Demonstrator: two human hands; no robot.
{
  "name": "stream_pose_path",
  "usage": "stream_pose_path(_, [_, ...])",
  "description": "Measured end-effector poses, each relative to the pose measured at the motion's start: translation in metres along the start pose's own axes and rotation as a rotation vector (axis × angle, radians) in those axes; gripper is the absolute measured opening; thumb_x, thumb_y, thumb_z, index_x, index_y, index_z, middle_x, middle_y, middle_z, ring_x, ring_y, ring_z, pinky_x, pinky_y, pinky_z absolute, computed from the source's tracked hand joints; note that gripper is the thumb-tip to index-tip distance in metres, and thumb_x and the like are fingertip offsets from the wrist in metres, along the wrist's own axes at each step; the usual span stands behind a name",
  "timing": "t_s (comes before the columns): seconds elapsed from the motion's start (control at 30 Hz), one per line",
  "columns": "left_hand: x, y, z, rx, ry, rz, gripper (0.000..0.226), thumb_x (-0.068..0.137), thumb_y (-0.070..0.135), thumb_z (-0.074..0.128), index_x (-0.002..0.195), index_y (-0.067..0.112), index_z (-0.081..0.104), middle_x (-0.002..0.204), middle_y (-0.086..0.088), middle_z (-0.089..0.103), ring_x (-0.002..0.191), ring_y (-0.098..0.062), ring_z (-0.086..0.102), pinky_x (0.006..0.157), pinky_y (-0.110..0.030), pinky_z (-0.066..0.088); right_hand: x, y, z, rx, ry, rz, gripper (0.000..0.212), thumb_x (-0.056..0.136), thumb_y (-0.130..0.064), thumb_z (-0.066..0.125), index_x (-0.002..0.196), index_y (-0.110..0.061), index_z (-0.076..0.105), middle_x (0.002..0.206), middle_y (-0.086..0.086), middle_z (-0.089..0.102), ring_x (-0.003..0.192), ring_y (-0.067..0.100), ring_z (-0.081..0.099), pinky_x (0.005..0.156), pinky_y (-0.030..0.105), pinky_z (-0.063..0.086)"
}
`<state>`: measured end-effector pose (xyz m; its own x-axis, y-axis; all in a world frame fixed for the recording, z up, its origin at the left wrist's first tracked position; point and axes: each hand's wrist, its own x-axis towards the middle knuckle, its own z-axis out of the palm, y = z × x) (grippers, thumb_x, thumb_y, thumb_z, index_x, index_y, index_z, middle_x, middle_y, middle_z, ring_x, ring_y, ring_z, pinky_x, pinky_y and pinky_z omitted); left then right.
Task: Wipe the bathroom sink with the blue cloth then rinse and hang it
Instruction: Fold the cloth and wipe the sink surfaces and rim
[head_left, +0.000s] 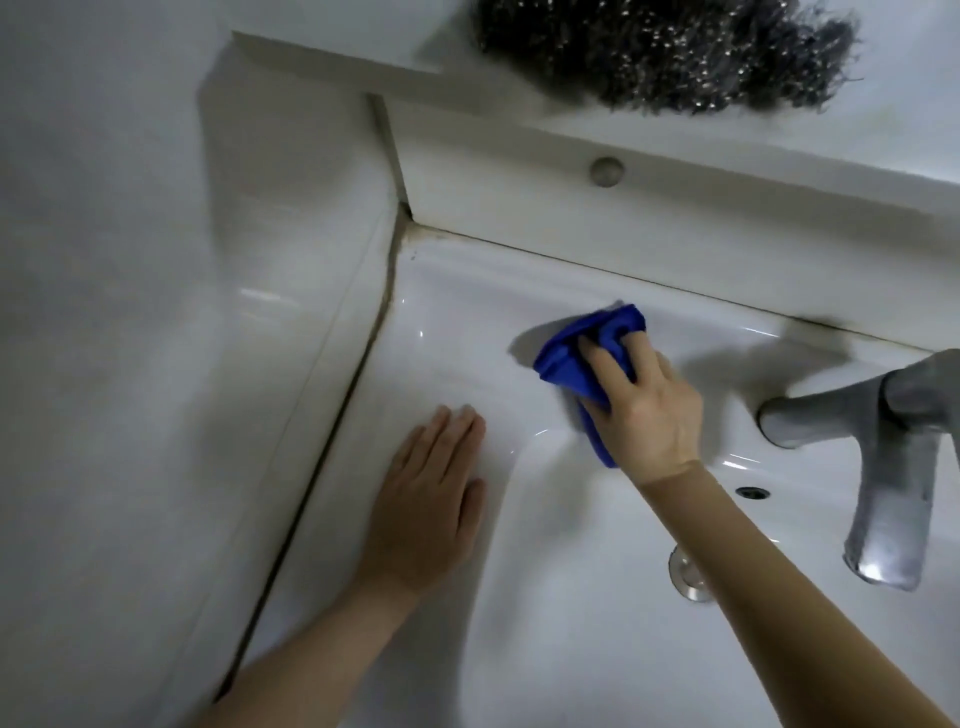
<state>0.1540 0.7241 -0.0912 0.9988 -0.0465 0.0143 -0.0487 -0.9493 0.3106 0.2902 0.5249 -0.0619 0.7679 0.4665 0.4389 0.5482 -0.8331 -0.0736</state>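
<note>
The left hand (423, 499) lies flat and open on the wet sink (467, 312) rim, holding nothing, and could slip on the glossy surface. To its right, the right hand (641, 405) presses the bunched blue cloth (566, 358) against the back ledge, fingers clamped on it. Sweeping rightward, the knuckles might strike the faucet (893, 467).

Two bare forearms in view, both entering from the bottom edge. No sleeves visible up to the frame edge on either arm. Left hand (423, 499): no rings, watch or glove showing; nails too blurred to judge. Right hand (649, 410): same, bare, nothing worn at the wrist, no bands or jewellery visible. Nails look short and plain. Slender wrists, no markings seen anywhere on either arm.
</note>
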Motion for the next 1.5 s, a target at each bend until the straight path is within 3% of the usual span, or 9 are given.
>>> stream_pose_path(0.27, [0.001, -0.003, 0.001, 0.036, -0.021, 0.009, 0.054, 0.096, 0.027, 0.037, 0.147, 0.01, 0.038, 0.153, -0.007, 0.039, 0.143, -0.024, 0.034, 0.118, -0.038, 0.023, 0.098, -0.088, 0.047, 0.101, 0.118, -0.3, 0.033, 0.068, -0.005, 0.073, 0.1, -0.01, 0.067, 0.103, 0.015, 0.059, 0.06, 0.029, 0.056, 0.045, 0.029, 0.039])
stream_pose_path(0.53, [0.0, -0.002, 0.003, -0.001, 0.004, -0.005, 0.056, 0.093, 0.026, 0.039, 0.147, 0.01, 0.039, 0.154, -0.006, 0.039, 0.144, -0.025, 0.032, 0.117, -0.04, 0.027, 0.029, -0.01, 0.017, 0.005, 0.184, -0.059, 0.047, 0.063, -0.005, 0.075, 0.107, -0.02, 0.069, 0.091, 0.008, 0.057, 0.062, 0.024, 0.051, 0.051, 0.025, 0.028])
stream_pose_path(0.63, [0.0, -0.002, 0.002, -0.004, 0.002, 0.002, 0.055, 0.094, 0.026, 0.04, 0.146, 0.01, 0.039, 0.153, -0.006, 0.04, 0.143, -0.025, 0.034, 0.117, -0.039, 0.026, 0.063, -0.044, 0.036, 0.027, 0.231, -0.142, 0.036, 0.071, -0.003, 0.065, 0.104, -0.015, 0.075, 0.099, 0.006, 0.047, 0.061, 0.025, 0.052, 0.049, 0.027, 0.031])
stream_pose_path(0.73, [0.0, -0.001, 0.0, 0.007, 0.006, -0.003, 0.055, 0.094, 0.026, 0.041, 0.147, 0.011, 0.038, 0.154, -0.005, 0.039, 0.143, -0.024, 0.032, 0.118, -0.038, 0.024, 0.085, -0.065, 0.041, 0.055, 0.227, -0.231, 0.032, 0.078, -0.007, 0.061, 0.107, -0.012, 0.073, 0.101, 0.011, 0.06, 0.062, 0.025, 0.057, 0.047, 0.027, 0.041])
stream_pose_path(1.0, [0.001, 0.001, -0.001, -0.01, 0.011, -0.009, 0.056, 0.092, 0.025, 0.043, 0.145, 0.011, 0.041, 0.152, -0.005, 0.041, 0.142, -0.025, 0.034, 0.116, -0.04, 0.028, 0.007, 0.012, -0.005, 0.015, 0.211, 0.202, 0.051, 0.07, -0.016, 0.08, 0.118, -0.021, 0.061, 0.096, 0.009, 0.056, 0.06, 0.03, 0.056, 0.049, 0.021, 0.028])
stream_pose_path(1.17, [0.001, -0.002, 0.0, 0.011, -0.018, -0.001, 0.056, 0.092, 0.026, 0.043, 0.146, 0.01, 0.04, 0.153, -0.005, 0.04, 0.142, -0.024, 0.034, 0.117, -0.038, 0.026, 0.087, -0.066, 0.031, 0.031, 0.181, -0.122, 0.04, 0.07, -0.008, 0.071, 0.109, -0.008, 0.071, 0.101, 0.014, 0.059, 0.062, 0.031, 0.058, 0.044, 0.028, 0.039])
stream_pose_path(1.3, [0.0, -0.002, 0.0, 0.035, -0.021, 0.011, 0.056, 0.094, 0.026, 0.041, 0.147, 0.009, 0.038, 0.154, -0.005, 0.038, 0.144, -0.024, 0.032, 0.118, -0.038, 0.024, 0.119, -0.101, 0.031, 0.101, 0.125, -0.141, 0.041, 0.066, -0.007, 0.074, 0.107, -0.006, 0.073, 0.101, 0.018, 0.07, 0.062, 0.031, 0.062, 0.044, 0.029, 0.041])
stream_pose_path(1.4, [0.0, -0.003, -0.001, 0.042, -0.027, 0.018, 0.056, 0.094, 0.026, 0.041, 0.147, 0.009, 0.037, 0.154, -0.007, 0.037, 0.143, -0.025, 0.033, 0.116, -0.042, 0.028, 0.08, -0.054, 0.015, 0.09, 0.109, -0.033, 0.052, 0.062, -0.011, 0.08, 0.113, -0.013, 0.071, 0.102, 0.015, 0.068, 0.069, 0.031, 0.063, 0.046, 0.028, 0.042])
stream_pose_path(1.5, [0.0, -0.002, -0.001, 0.017, -0.025, 0.001, 0.057, 0.092, 0.026, 0.04, 0.146, 0.01, 0.039, 0.153, -0.007, 0.039, 0.143, -0.026, 0.034, 0.115, -0.042, 0.029, 0.008, 0.005, -0.004, 0.056, 0.124, 0.29, 0.052, 0.068, -0.015, 0.078, 0.119, -0.02, 0.066, 0.096, 0.013, 0.062, 0.066, 0.03, 0.059, 0.048, 0.024, 0.034])
